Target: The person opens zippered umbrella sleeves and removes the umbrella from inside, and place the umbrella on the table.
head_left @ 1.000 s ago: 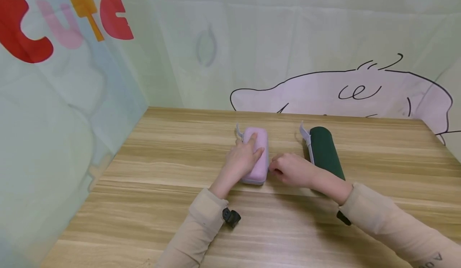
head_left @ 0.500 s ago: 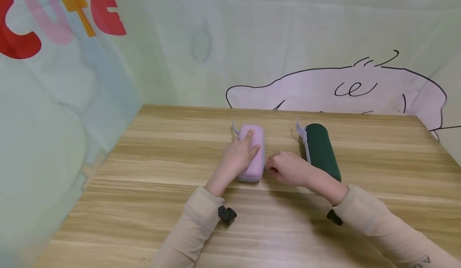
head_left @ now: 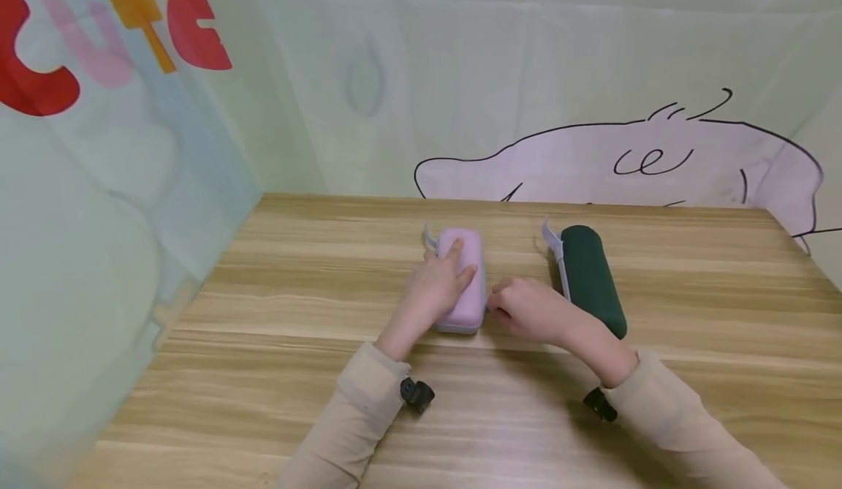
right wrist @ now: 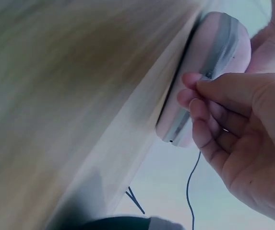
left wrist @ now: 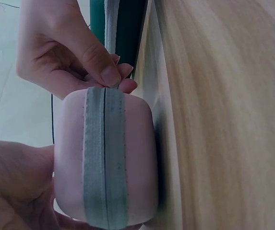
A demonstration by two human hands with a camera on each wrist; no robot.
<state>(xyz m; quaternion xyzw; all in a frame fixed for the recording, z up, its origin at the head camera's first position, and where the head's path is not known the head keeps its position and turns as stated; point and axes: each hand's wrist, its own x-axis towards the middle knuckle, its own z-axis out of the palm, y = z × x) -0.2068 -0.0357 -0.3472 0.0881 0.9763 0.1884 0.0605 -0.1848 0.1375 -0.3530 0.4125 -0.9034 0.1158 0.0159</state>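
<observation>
A pink pencil case (head_left: 468, 292) with a grey zipper band (left wrist: 105, 158) lies on the wooden table, a grey strap loop at its far end. My left hand (head_left: 430, 288) holds it from above and the left, index finger and thumb on its top; some fingers are hidden along the left side. At the case's right side, my right hand (head_left: 529, 308) pinches the zipper pull with thumb and fingertips; the pull is mostly covered. In the right wrist view, the right hand (right wrist: 252, 124) is against the zipper band partway along the case.
A dark green pencil case (head_left: 594, 281) with a grey strap lies just right of my right hand, beyond the forearm. The wooden table (head_left: 296, 270) meets a printed cloth backdrop (head_left: 460, 72) at the back and left.
The head view has shifted slightly. Both hands stay in nearly the same places on the pink pencil case; my right forearm and wrist have moved a little.
</observation>
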